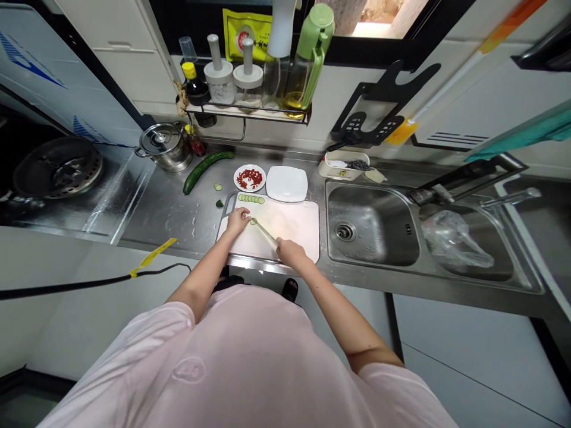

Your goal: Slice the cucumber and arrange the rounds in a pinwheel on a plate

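The left hand (238,221) clenches a cucumber (253,221) near the left edge of the cutting board (292,229), while the right hand (292,252) grasps a knife (266,233) against it (slow, even strokes suit thin slices).

The counter (151,220) is stainless steel, glossy and wet. The cutting board (285,249) on it is smooth, matt white plastic; at 12 o'clock from it, the plate (286,183) is glossy ceramic. At 3 o'clock, the sink (370,226) is brushed steel, holding a crinkled clear plastic bag (457,239). At 10 o'clock, the pot (165,145) is polished metal.
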The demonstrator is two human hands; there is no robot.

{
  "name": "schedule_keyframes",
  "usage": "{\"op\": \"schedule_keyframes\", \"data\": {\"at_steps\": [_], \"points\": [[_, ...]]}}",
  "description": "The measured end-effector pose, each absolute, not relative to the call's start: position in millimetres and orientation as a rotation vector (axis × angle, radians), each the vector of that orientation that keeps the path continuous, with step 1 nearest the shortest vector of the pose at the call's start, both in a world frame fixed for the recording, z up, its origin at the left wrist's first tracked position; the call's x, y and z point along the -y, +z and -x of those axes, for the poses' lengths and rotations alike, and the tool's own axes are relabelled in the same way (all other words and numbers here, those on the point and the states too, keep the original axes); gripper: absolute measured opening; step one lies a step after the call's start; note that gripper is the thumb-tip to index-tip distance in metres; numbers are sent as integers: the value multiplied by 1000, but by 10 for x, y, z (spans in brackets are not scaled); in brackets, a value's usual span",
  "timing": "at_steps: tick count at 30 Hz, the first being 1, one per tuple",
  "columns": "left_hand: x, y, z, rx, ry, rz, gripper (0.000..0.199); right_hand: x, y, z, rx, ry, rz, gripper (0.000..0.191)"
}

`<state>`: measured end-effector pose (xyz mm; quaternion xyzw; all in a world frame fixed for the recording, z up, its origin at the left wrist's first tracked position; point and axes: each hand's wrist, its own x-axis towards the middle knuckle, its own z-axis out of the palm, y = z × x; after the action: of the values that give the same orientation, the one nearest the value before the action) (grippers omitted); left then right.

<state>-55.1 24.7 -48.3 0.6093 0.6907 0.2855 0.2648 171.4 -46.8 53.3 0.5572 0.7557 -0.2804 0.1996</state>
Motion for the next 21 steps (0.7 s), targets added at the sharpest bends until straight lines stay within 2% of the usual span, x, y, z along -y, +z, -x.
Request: {"op": "schedule_keyframes", "data": {"at_steps": [21], "points": [[-247, -477, 546, -1866, 764, -1629, 20, 611, 515, -1843, -2132, -786, -1559, 26]]}}
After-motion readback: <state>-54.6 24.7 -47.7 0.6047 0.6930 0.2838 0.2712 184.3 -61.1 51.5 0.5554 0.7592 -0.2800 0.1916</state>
